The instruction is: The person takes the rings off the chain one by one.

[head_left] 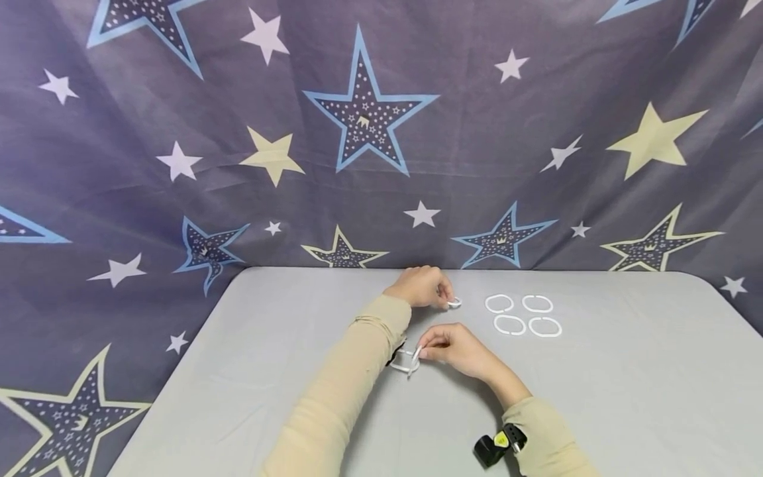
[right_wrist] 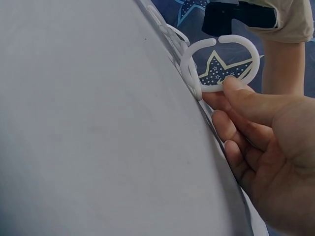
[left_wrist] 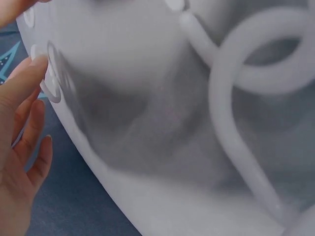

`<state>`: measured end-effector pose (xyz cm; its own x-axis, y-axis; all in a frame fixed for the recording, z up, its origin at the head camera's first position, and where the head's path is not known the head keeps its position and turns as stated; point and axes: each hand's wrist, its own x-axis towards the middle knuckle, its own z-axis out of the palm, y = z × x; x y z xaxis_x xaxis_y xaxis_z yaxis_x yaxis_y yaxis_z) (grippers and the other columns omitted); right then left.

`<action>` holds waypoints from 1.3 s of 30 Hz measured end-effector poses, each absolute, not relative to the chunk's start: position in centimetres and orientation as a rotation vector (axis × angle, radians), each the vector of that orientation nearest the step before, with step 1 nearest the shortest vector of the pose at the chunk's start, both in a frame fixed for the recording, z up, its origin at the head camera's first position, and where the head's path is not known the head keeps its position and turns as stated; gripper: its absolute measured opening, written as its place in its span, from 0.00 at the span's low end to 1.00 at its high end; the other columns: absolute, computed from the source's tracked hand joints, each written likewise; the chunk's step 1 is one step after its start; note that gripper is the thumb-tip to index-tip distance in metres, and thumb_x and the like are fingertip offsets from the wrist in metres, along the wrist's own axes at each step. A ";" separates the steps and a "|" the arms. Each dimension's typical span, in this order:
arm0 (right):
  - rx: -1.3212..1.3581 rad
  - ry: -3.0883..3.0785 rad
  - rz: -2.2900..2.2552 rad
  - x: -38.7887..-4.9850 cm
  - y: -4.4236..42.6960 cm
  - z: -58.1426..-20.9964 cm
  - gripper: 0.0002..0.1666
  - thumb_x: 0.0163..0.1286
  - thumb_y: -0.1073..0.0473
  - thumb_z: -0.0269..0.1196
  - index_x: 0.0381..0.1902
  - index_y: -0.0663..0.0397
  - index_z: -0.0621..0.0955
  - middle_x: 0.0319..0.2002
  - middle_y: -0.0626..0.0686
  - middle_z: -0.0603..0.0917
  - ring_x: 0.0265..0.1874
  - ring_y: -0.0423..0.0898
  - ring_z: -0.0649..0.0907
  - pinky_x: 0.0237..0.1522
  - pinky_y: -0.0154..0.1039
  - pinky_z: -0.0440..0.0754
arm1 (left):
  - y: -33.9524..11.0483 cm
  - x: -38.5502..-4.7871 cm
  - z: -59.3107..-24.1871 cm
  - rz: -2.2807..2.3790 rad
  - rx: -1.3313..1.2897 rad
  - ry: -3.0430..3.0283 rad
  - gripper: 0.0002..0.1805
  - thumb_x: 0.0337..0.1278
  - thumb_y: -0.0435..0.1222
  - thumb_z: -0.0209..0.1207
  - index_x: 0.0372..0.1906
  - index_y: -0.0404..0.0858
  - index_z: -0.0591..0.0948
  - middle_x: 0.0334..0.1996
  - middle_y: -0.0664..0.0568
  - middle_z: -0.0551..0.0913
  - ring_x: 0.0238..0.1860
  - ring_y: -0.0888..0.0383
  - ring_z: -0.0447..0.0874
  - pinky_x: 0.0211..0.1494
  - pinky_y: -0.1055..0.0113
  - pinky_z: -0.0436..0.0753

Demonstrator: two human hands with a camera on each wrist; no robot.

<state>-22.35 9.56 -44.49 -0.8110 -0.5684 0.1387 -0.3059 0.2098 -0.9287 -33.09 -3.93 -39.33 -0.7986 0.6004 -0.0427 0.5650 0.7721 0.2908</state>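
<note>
Right wrist: ring [right_wrist: 255,60] (white) in grip [right_wrist: 268,128]

My head camera looks forward and down from well back, over the table [head_left: 620,391] to the starry cloth [head_left: 459,132]. The left wrist camera faces slantwise past the left hand [left_wrist: 15,182], with one white ring [left_wrist: 221,98] near enough to blur. My right wrist view, also tilted, sits close behind the right hand [right_wrist: 275,142]; it shares the left sleeve [right_wrist: 296,22] with the head view.
</note>
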 end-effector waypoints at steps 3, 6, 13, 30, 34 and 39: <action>-0.836 2.246 -1.640 -22.4 9.5 -44.6 0.05 0.63 0.69 0.67 0.36 0.68 0.84 0.33 0.58 0.88 0.34 0.40 0.85 0.38 0.32 0.80 | -4.1 -33.4 -39.6 0.393 0.928 2.818 0.06 0.47 0.42 0.75 0.32 0.54 0.89 0.24 0.69 0.82 0.29 0.70 0.78 0.41 0.70 0.75; -0.830 2.250 -1.640 -22.4 9.5 -44.7 0.05 0.63 0.69 0.67 0.36 0.67 0.84 0.33 0.58 0.88 0.34 0.39 0.85 0.38 0.32 0.80 | -4.2 -33.6 -39.8 0.381 0.921 2.816 0.06 0.46 0.44 0.76 0.31 0.54 0.89 0.23 0.70 0.82 0.29 0.71 0.77 0.41 0.70 0.75; -0.830 2.252 -1.640 -22.5 9.7 -44.9 0.05 0.63 0.69 0.67 0.36 0.67 0.84 0.34 0.58 0.88 0.34 0.39 0.85 0.38 0.32 0.81 | -4.0 -33.6 -40.0 0.405 0.977 2.794 0.07 0.45 0.47 0.76 0.32 0.54 0.90 0.23 0.71 0.82 0.27 0.72 0.78 0.40 0.70 0.74; -0.830 2.236 -1.654 -22.5 9.6 -44.7 0.05 0.63 0.70 0.67 0.36 0.69 0.83 0.33 0.59 0.88 0.34 0.41 0.85 0.39 0.32 0.81 | -3.4 -33.5 -40.6 0.392 1.067 2.794 0.07 0.44 0.48 0.76 0.31 0.56 0.90 0.23 0.73 0.83 0.28 0.75 0.77 0.39 0.75 0.74; -0.831 2.238 -1.655 -22.5 9.6 -44.7 0.05 0.63 0.70 0.67 0.36 0.69 0.83 0.34 0.59 0.88 0.35 0.42 0.86 0.40 0.33 0.81 | -3.7 -33.1 -40.3 0.437 1.073 2.777 0.07 0.44 0.48 0.76 0.30 0.56 0.90 0.24 0.73 0.83 0.29 0.74 0.77 0.39 0.75 0.73; -0.821 2.252 -1.641 -22.5 9.6 -44.8 0.06 0.63 0.69 0.67 0.37 0.68 0.83 0.34 0.59 0.88 0.35 0.43 0.86 0.41 0.34 0.82 | -4.7 -32.5 -39.6 0.481 1.077 2.723 0.06 0.47 0.45 0.75 0.33 0.53 0.90 0.26 0.70 0.83 0.30 0.72 0.78 0.37 0.75 0.74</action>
<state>-22.47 9.64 -44.76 -0.8147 -0.5644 0.1332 -0.2996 0.2130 -0.9300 -32.48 -4.68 -39.64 -0.7234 0.6892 -0.0420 0.6332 0.6864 0.3577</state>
